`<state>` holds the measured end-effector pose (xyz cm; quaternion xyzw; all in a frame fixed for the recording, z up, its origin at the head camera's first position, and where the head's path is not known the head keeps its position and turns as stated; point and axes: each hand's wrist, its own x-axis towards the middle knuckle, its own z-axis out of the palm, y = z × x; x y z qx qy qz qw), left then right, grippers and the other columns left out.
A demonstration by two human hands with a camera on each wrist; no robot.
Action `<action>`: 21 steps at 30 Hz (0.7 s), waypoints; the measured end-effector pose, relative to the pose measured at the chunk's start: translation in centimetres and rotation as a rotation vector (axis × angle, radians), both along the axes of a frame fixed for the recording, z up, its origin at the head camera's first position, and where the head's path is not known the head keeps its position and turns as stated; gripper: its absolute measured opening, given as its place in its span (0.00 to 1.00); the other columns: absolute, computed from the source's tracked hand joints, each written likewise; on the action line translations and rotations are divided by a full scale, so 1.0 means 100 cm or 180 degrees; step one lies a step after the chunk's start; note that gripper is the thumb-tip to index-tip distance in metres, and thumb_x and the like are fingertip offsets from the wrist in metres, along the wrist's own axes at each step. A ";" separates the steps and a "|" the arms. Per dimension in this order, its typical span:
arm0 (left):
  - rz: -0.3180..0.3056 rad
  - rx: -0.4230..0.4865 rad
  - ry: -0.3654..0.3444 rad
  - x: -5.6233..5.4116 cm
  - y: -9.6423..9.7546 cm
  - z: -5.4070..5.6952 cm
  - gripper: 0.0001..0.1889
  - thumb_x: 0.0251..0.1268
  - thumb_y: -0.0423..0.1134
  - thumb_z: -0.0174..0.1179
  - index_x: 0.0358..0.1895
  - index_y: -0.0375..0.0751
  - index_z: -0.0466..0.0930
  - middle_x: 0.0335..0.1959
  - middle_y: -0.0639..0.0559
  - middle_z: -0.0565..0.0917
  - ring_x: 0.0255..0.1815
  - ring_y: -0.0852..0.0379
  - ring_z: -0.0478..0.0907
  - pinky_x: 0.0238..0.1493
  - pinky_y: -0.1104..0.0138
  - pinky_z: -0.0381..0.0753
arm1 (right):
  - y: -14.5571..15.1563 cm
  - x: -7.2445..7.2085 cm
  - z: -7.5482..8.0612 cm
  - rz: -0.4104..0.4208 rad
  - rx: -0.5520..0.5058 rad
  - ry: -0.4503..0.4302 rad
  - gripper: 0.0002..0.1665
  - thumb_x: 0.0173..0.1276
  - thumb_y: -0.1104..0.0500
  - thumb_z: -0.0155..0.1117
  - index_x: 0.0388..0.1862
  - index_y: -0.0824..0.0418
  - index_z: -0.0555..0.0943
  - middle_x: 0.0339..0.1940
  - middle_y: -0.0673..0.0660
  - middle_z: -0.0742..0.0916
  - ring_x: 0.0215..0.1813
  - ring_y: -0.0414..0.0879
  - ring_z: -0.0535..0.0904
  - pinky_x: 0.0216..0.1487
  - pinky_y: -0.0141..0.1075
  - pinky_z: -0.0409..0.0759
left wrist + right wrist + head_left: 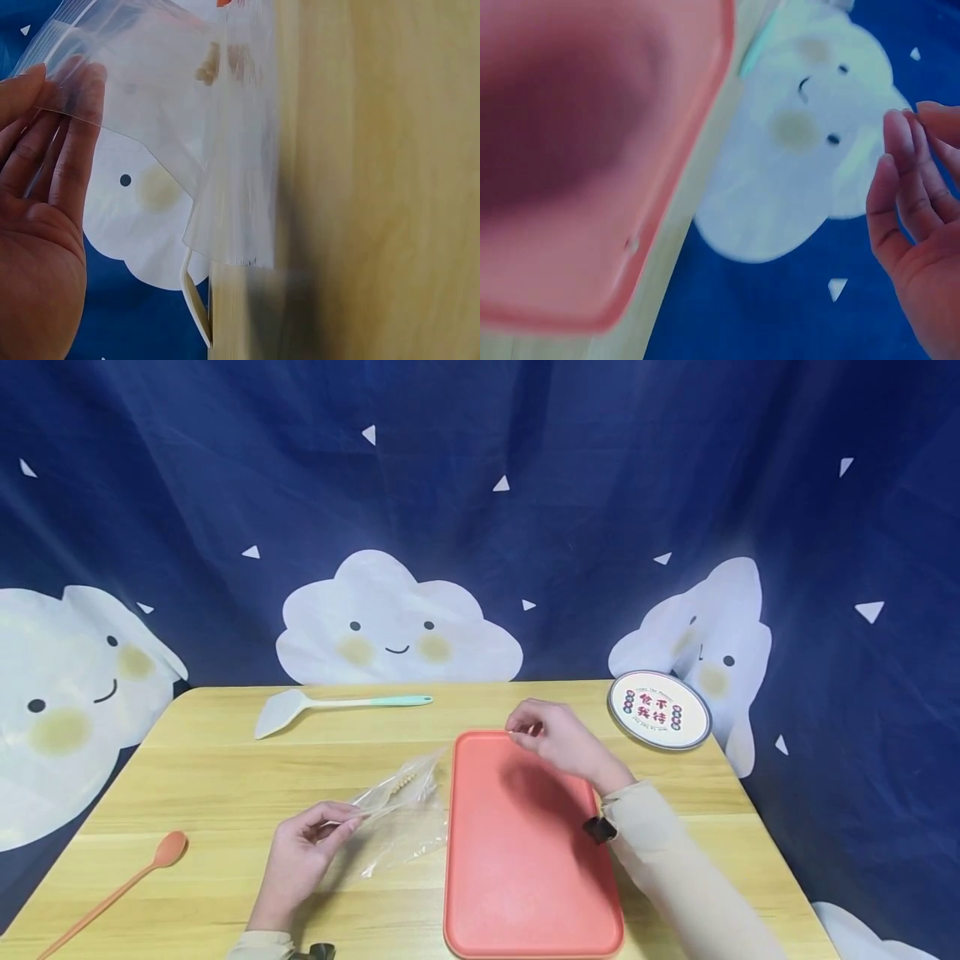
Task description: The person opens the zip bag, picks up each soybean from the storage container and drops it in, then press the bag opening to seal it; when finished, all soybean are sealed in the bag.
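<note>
A clear plastic zip bag (408, 797) with several small beige pieces (208, 64) inside is pinched between the thumb and fingers of my left hand (303, 852). It hangs just left of the red tray (517, 852). Over the tray's far end is my right hand (558, 739), its thumb tip against the bent index finger. In the right wrist view these fingertips (901, 131) meet, and whether something tiny sits between them is too small to tell. One small pale piece (632, 244) lies inside the tray by its rim, hidden in the head view.
A white spatula (281, 712) with a mint handle lies at the table's back left. An orange spoon (171, 849) is at the left front. An oval plate (660, 710) with red lettering stands at the back right, near the blue cloth (480, 518).
</note>
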<state>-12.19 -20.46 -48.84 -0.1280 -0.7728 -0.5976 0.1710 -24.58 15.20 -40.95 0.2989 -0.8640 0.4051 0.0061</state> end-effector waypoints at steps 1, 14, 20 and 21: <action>-0.0007 -0.0003 0.0000 0.000 0.000 0.000 0.08 0.54 0.17 0.66 0.29 0.33 0.83 0.35 0.42 0.86 0.40 0.59 0.84 0.43 0.69 0.84 | -0.004 0.002 0.002 0.0028 -0.0080 -0.0030 0.05 0.65 0.66 0.67 0.37 0.56 0.83 0.33 0.46 0.83 0.37 0.42 0.78 0.39 0.39 0.81; 0.0075 0.0124 0.0040 0.001 0.004 0.004 0.09 0.52 0.14 0.65 0.29 0.31 0.83 0.34 0.38 0.86 0.39 0.58 0.84 0.42 0.70 0.85 | -0.071 0.028 -0.002 0.0453 -0.0435 -0.0450 0.06 0.66 0.65 0.67 0.41 0.56 0.84 0.33 0.44 0.84 0.38 0.39 0.78 0.41 0.38 0.81; 0.0084 0.0114 0.0068 0.000 0.005 0.001 0.10 0.51 0.14 0.66 0.29 0.32 0.84 0.34 0.38 0.86 0.39 0.59 0.84 0.41 0.69 0.85 | -0.098 0.031 -0.012 0.0584 -0.0204 -0.0182 0.04 0.67 0.63 0.67 0.41 0.59 0.84 0.33 0.42 0.83 0.38 0.35 0.77 0.41 0.34 0.81; 0.0076 0.0111 0.0071 0.000 0.005 0.000 0.10 0.51 0.14 0.66 0.29 0.32 0.84 0.34 0.38 0.86 0.39 0.59 0.84 0.41 0.69 0.85 | -0.101 0.031 -0.013 0.0612 -0.0161 -0.0128 0.04 0.67 0.63 0.67 0.41 0.59 0.84 0.34 0.42 0.83 0.38 0.35 0.77 0.41 0.34 0.81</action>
